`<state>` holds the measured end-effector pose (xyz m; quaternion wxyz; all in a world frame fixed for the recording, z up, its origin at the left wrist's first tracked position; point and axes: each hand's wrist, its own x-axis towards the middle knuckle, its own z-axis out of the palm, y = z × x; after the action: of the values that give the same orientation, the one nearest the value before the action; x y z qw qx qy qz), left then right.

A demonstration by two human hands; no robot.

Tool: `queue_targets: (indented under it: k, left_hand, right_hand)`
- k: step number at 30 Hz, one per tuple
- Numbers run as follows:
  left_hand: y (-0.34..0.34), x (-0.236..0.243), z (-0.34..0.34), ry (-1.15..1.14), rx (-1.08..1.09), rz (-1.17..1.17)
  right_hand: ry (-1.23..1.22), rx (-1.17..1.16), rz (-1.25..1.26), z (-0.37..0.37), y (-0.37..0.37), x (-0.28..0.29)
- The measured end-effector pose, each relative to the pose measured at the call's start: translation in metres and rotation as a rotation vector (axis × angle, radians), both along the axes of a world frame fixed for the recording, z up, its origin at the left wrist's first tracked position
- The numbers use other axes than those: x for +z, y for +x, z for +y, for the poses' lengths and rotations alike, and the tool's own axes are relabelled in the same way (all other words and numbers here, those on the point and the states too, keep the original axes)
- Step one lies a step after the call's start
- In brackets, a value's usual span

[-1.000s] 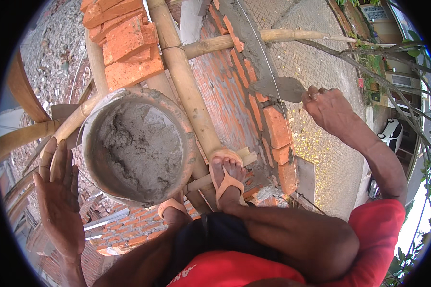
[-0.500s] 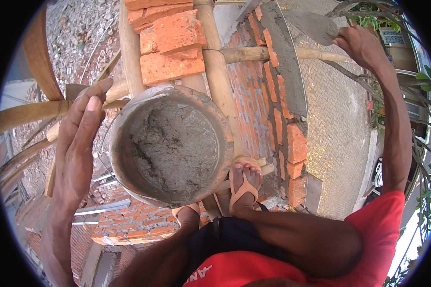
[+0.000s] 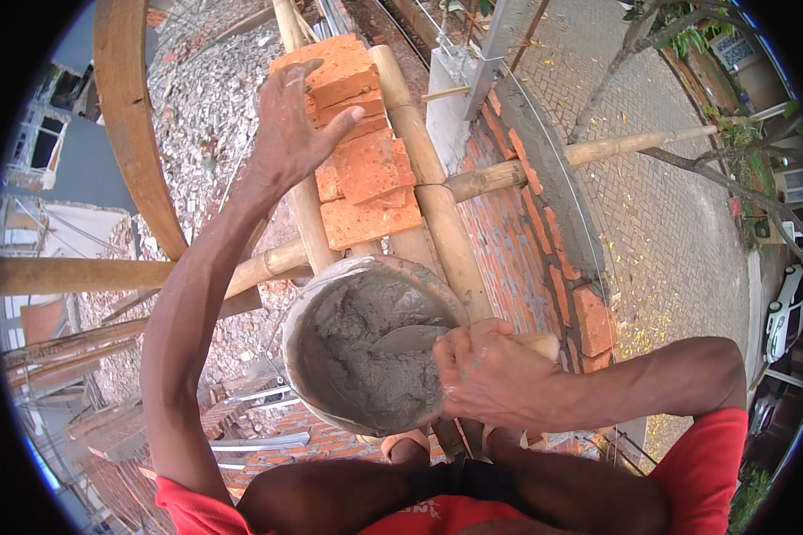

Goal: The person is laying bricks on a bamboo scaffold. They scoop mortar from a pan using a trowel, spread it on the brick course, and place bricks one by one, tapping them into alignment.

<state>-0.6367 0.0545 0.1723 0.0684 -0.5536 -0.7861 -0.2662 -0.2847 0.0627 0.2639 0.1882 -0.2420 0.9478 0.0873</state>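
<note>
My right hand (image 3: 500,374) is closed round the wooden handle of a trowel (image 3: 410,340). The trowel's blade lies in grey wet mortar (image 3: 352,357), inside a round bucket (image 3: 294,343) with a mortar-smeared rim. Up ahead on the left, my left hand (image 3: 290,129) is open, thumb and fingers spread, over the left side of a stack of orange bricks (image 3: 366,178). Its fingertips reach the farthest top brick (image 3: 339,61); whether they press on it I cannot tell.
Bamboo poles (image 3: 419,214) run beneath the bricks and across. To the right stands a brick wall (image 3: 500,223) topped with a mortar bed (image 3: 558,183), a string along it. Beyond lies a paved road (image 3: 633,205) far below. Rubble (image 3: 196,116) covers the ground at left.
My right hand has brought the trowel from above the wall's far end back into the bucket. My left hand has moved forward from beside the bucket to the bricks. The view has shifted.
</note>
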Motion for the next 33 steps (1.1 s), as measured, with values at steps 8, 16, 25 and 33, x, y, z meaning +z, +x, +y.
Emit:
queue_targets:
  k: [8, 16, 25, 33]
  left_hand:
    - [-0.077, -0.022, 0.065, -0.267, -0.1, 0.062]
    - [-0.077, -0.011, 0.039, -0.17, -0.054, -0.055]
    - [-0.086, 0.004, 0.012, 0.026, 0.153, -0.226]
    - [-0.101, 0.011, -0.003, 0.16, 0.097, -0.466]
  right_hand:
    - [0.065, 0.08, 0.165, -0.017, 0.007, -0.04]
    - [-0.656, -0.488, 0.185, 0.057, 0.008, -0.011]
    - [-0.51, -0.436, 0.545, 0.135, -0.131, -0.124]
    - [-0.625, -0.298, 0.599, 0.139, -0.195, -0.125]
